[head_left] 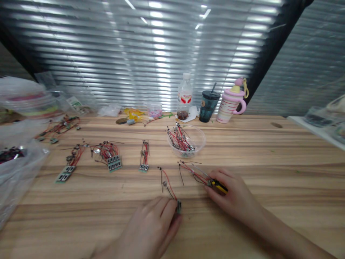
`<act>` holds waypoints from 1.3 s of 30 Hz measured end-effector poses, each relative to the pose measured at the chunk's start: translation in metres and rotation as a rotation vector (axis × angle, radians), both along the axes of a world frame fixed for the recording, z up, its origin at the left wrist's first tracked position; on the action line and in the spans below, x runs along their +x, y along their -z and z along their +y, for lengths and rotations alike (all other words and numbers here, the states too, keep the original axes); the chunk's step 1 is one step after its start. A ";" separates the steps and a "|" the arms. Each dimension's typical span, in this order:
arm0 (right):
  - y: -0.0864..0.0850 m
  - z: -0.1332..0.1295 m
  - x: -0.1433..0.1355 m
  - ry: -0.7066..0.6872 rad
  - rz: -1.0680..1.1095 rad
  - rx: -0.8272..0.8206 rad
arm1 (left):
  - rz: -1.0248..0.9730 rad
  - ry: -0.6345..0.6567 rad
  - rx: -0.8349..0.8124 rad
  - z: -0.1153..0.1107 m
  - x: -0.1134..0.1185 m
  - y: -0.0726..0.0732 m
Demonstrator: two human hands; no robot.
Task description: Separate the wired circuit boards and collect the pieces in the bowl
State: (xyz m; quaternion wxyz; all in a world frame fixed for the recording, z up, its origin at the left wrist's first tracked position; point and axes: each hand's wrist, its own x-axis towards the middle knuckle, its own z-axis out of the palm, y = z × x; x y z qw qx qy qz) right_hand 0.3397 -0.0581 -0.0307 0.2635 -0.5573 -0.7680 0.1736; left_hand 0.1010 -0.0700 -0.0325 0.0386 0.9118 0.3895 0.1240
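Observation:
My left hand rests on the wooden table near its front edge, fingers pinching a small grey part with red and black wires running away from it. My right hand lies to the right, closed around a yellow-and-black hand tool whose metal tip points left toward a bundle of red wires. Just beyond the hands stands a clear plastic bowl holding several wired parts.
Groups of wired green boards lie in a row to the left. At the back stand a water bottle, a dark cup and a pink striped mug. Clear plastic bags crowd the left edge; a white tray sits far right.

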 end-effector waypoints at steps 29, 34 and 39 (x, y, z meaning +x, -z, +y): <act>0.005 0.004 -0.004 -0.063 0.078 -0.129 | -0.048 0.306 0.096 0.011 0.027 -0.001; 0.000 0.005 -0.003 -0.061 0.148 -0.160 | 0.038 0.382 0.246 0.030 0.042 0.004; -0.015 -0.002 -0.004 -0.024 0.206 -0.229 | -0.032 0.373 0.039 0.051 0.036 -0.007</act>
